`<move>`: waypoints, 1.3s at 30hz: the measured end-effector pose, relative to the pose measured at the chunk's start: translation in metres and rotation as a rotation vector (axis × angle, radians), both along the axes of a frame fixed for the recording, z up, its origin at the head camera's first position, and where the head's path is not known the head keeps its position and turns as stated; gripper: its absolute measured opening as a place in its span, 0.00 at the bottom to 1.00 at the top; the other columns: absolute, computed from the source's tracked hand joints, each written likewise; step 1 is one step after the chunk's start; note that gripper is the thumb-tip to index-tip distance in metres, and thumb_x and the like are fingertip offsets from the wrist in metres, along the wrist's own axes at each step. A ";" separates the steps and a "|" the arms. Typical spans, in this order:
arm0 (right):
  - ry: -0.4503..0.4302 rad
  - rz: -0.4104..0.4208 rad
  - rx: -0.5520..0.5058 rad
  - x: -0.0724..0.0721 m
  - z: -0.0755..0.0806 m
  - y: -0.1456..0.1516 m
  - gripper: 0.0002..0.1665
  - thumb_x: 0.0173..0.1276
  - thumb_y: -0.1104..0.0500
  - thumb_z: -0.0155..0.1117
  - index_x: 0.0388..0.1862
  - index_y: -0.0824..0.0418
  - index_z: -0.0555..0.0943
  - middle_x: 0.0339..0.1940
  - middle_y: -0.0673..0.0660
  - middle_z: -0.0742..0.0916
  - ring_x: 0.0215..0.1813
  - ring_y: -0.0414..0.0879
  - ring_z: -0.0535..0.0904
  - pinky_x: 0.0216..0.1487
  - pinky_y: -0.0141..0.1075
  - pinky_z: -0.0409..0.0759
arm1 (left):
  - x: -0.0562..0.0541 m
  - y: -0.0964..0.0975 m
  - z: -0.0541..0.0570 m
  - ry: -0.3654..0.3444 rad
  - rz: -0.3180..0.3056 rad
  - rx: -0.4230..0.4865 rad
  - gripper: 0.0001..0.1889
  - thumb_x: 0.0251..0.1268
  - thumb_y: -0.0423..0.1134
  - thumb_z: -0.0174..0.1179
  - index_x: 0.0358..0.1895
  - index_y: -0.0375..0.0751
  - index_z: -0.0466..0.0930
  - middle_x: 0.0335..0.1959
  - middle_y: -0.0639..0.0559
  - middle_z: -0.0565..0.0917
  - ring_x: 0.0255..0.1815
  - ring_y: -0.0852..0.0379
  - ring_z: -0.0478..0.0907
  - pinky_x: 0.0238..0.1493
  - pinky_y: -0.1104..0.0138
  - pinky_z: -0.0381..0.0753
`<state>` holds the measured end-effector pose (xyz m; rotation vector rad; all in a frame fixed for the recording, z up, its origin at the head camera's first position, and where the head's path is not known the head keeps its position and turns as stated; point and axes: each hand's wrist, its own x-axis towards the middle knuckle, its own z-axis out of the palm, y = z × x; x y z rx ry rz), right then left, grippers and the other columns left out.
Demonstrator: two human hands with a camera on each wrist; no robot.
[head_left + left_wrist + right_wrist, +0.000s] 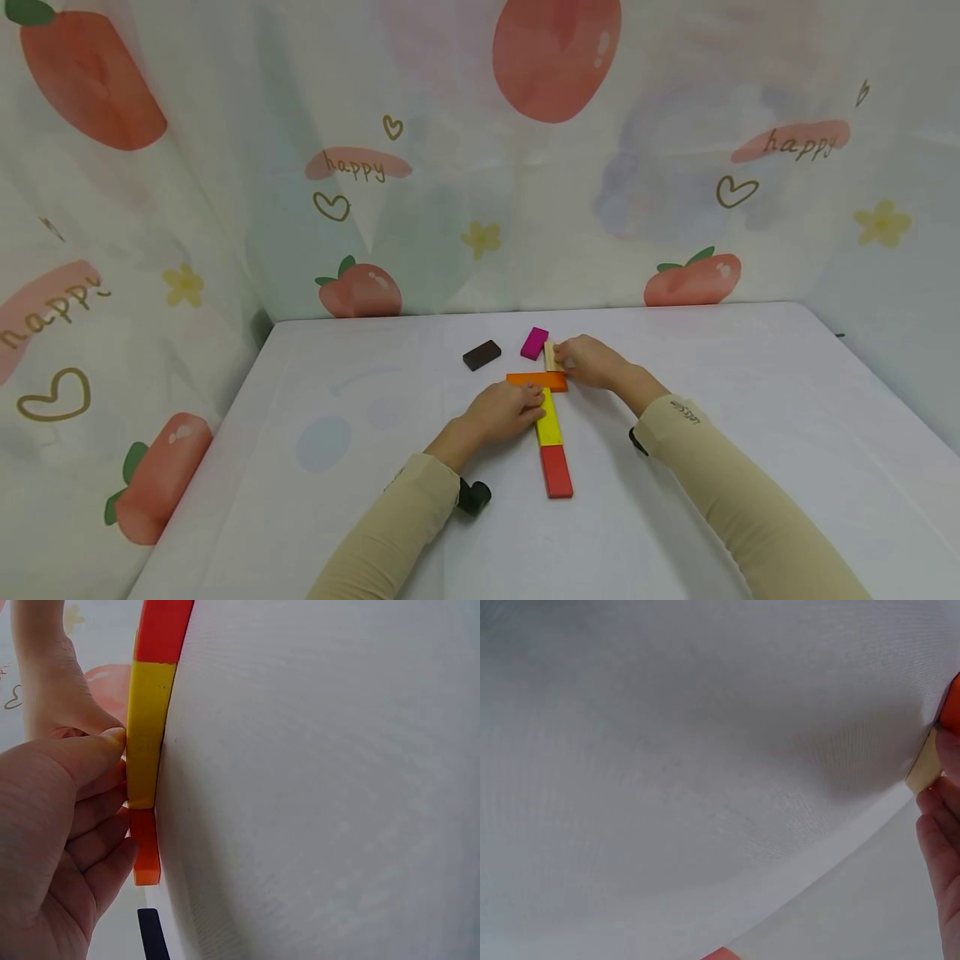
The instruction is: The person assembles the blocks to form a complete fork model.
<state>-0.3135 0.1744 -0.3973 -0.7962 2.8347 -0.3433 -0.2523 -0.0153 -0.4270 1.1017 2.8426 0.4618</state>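
Observation:
My left hand (504, 410) lies against a row of flat blocks, its thumb tip at the side of the yellow block (550, 421) and the other fingertips reaching the orange block (147, 851). A red block (557, 472) continues the row at the near end. The orange block lies crosswise beyond the yellow one. Past it, my right hand (591, 362) pinches a pale wooden block (925, 766) between thumb and fingers, its near end right at the orange block's edge. A magenta block (535, 343) lies beside the pale one.
A dark brown block (482, 355) lies left of the magenta one. White cloth covers the table (300, 517), and a printed curtain (525, 192) hangs along its back edge. A black wrist camera (474, 497) sits under the left sleeve.

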 end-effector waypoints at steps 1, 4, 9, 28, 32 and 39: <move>-0.002 -0.003 -0.001 0.000 0.000 0.000 0.17 0.60 0.68 0.64 0.49 0.70 0.80 0.53 0.65 0.80 0.56 0.59 0.74 0.57 0.48 0.70 | 0.000 0.000 0.000 0.002 -0.002 0.000 0.17 0.67 0.43 0.54 0.55 0.43 0.78 0.56 0.49 0.76 0.59 0.57 0.71 0.56 0.68 0.70; 0.000 0.002 0.002 0.000 0.000 0.000 0.17 0.59 0.68 0.64 0.49 0.71 0.80 0.53 0.65 0.80 0.55 0.59 0.74 0.57 0.48 0.70 | 0.000 0.000 0.000 -0.007 0.002 -0.005 0.18 0.67 0.44 0.54 0.57 0.43 0.77 0.56 0.49 0.76 0.59 0.57 0.70 0.56 0.68 0.70; -0.002 0.004 -0.002 0.000 0.000 0.000 0.17 0.59 0.68 0.64 0.49 0.71 0.79 0.53 0.65 0.80 0.56 0.60 0.74 0.56 0.48 0.70 | 0.000 0.001 0.001 -0.018 0.015 -0.015 0.19 0.67 0.44 0.53 0.59 0.43 0.75 0.57 0.49 0.75 0.60 0.57 0.69 0.57 0.68 0.69; 0.022 0.005 -0.001 0.002 -0.001 -0.001 0.15 0.59 0.69 0.63 0.47 0.70 0.80 0.55 0.65 0.79 0.57 0.60 0.72 0.57 0.49 0.69 | 0.001 0.000 0.003 0.012 -0.007 -0.038 0.19 0.67 0.45 0.53 0.59 0.44 0.75 0.58 0.51 0.75 0.58 0.58 0.71 0.56 0.69 0.70; 0.029 0.019 -0.002 0.002 -0.002 0.000 0.16 0.59 0.69 0.63 0.48 0.70 0.80 0.54 0.65 0.79 0.57 0.60 0.72 0.57 0.49 0.69 | 0.001 0.000 0.003 0.003 0.000 -0.047 0.20 0.67 0.45 0.53 0.60 0.43 0.74 0.57 0.52 0.75 0.58 0.59 0.71 0.55 0.69 0.70; 0.034 0.013 -0.005 0.002 -0.002 0.000 0.16 0.60 0.69 0.63 0.48 0.70 0.80 0.54 0.65 0.79 0.57 0.60 0.72 0.57 0.49 0.69 | 0.000 0.001 0.002 0.027 -0.016 -0.072 0.19 0.68 0.45 0.52 0.59 0.43 0.75 0.59 0.50 0.74 0.58 0.57 0.71 0.56 0.68 0.70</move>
